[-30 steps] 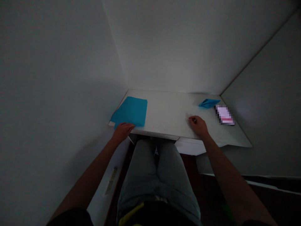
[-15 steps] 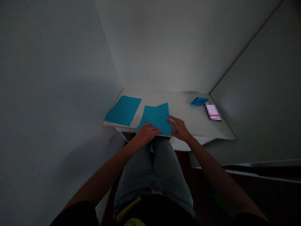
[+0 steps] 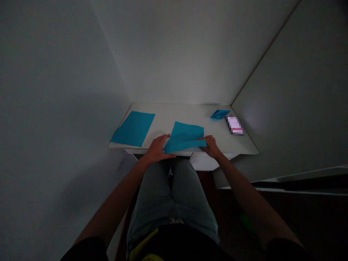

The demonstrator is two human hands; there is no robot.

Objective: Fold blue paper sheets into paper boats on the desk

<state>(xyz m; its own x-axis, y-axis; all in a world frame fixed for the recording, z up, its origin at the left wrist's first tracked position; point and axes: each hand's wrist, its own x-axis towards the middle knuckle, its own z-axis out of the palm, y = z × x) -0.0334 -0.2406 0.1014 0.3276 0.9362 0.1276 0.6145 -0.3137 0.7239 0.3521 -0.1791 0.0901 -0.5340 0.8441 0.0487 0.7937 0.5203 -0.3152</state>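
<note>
A blue paper sheet point(image 3: 186, 136) lies at the near edge of a small white desk point(image 3: 179, 114), its front edge lifted and bent back over itself. My left hand point(image 3: 157, 149) rests at the sheet's near left corner, fingers spread flat on the desk. At the near right corner my right hand point(image 3: 211, 145) pinches the raised edge. A stack of flat blue sheets point(image 3: 133, 128) sits on the desk's left side. A small folded blue paper shape point(image 3: 219, 114) sits at the far right.
A phone with a lit, pixelated screen point(image 3: 235, 125) lies at the desk's right edge, near the wall. Walls close in on the left, back and right. My legs in grey trousers point(image 3: 170, 195) are under the desk edge. The room is dim.
A sheet was drawn from the left stack to the desk's middle front. Both hands have moved to its near corners, and its front edge is now lifted into a fold.
</note>
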